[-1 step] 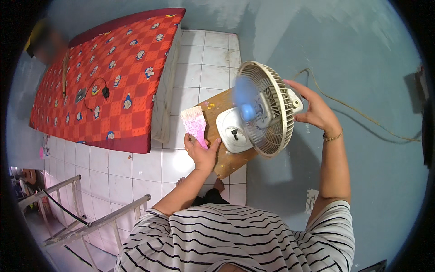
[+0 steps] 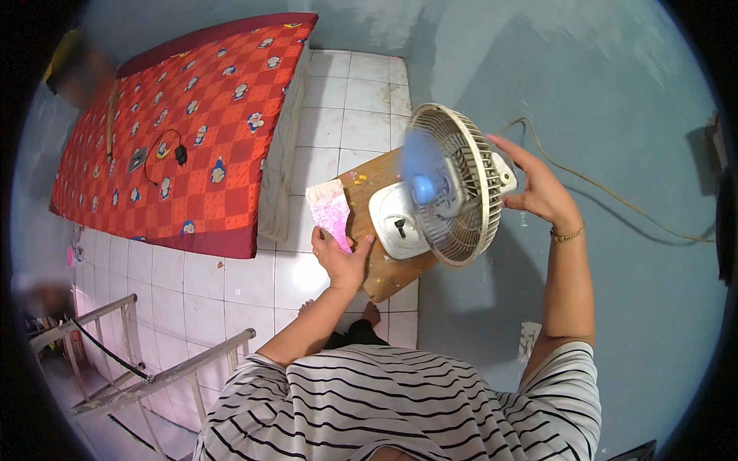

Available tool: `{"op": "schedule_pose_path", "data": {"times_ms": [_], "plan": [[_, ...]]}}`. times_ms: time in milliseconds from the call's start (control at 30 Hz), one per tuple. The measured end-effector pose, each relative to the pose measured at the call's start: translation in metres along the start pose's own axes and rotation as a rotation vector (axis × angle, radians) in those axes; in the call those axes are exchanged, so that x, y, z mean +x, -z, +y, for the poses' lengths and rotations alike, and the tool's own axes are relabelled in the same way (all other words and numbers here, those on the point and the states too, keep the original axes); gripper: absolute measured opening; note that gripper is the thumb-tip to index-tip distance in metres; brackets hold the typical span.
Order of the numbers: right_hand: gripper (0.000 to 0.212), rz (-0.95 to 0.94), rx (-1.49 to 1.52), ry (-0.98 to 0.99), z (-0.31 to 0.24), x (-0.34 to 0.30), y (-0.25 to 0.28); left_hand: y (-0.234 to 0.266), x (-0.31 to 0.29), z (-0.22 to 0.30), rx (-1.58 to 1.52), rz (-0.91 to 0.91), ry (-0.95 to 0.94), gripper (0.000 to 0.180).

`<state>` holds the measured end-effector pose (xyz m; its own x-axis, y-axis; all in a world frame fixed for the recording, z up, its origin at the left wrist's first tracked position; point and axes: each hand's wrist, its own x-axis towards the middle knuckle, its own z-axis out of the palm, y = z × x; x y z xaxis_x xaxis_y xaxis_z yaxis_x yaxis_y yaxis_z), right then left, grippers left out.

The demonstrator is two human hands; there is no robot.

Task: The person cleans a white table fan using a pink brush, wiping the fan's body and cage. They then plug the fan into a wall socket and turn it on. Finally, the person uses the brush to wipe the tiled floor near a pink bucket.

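Note:
A white table fan (image 2: pixel 398 234) stands on a small wooden table (image 2: pixel 377 170). Its cage (image 2: pixel 470 203) is tilted, and the blue blades are blurred as if turning. Behind the cage, my right hand (image 2: pixel 544 188) curls around the motor housing, thumb below and fingers above; part of its hold is hidden. My left hand (image 2: pixel 342 261) grips the narrow end of a pink brush (image 2: pixel 330 211) with pale bristles, beside the table's left edge. The bristles point away from me.
Left of me is a bed (image 2: pixel 173 150) with a red patterned sheet, a black charger (image 2: pixel 181 156) and a stick on it. A metal railing (image 2: pixel 192 369) stands near left. A cable (image 2: pixel 600 194) runs along the blue-grey wall on the right. Blurred people show at the far left edge.
Both hands keep their hold and place. The fan and my right hand sit very slightly farther right. A blurred head shows at the left edge, above the railing.

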<state>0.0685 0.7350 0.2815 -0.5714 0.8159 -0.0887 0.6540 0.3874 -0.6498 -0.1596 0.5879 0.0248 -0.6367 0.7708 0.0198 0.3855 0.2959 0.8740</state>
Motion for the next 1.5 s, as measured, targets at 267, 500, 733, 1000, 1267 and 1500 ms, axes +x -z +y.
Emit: {"op": "schedule_pose_path", "data": {"times_ms": [267, 500, 733, 1000, 1267, 1500], "plan": [[0.084, 0.241, -0.005, -0.275, -0.001, -0.049, -0.008, 0.073, 0.005, -0.049, -0.028, 0.034, -0.024, 0.034], [0.038, 0.099, -0.227, -0.567, 0.098, -0.114, -0.114, 0.134, -0.001, -0.106, 0.130, 0.053, -0.066, 0.027], [0.034, 0.120, -0.119, -0.378, 0.023, -0.103, -0.286, 0.167, -0.003, -0.130, 0.099, -0.004, -0.006, 0.022], [0.049, 0.453, -0.339, -0.180, -0.009, -0.051, -0.313, 0.190, 0.003, -0.147, 0.106, -0.050, -0.051, 0.017], [0.044, 0.630, -0.340, -0.320, -0.004, -0.056, -0.339, 0.216, 0.010, -0.169, 0.081, -0.050, -0.001, 0.016], [0.051, 0.773, -0.132, -0.552, 0.006, -0.062, -0.332, 0.227, 0.016, -0.175, 0.106, -0.042, -0.004, 0.015]]}}
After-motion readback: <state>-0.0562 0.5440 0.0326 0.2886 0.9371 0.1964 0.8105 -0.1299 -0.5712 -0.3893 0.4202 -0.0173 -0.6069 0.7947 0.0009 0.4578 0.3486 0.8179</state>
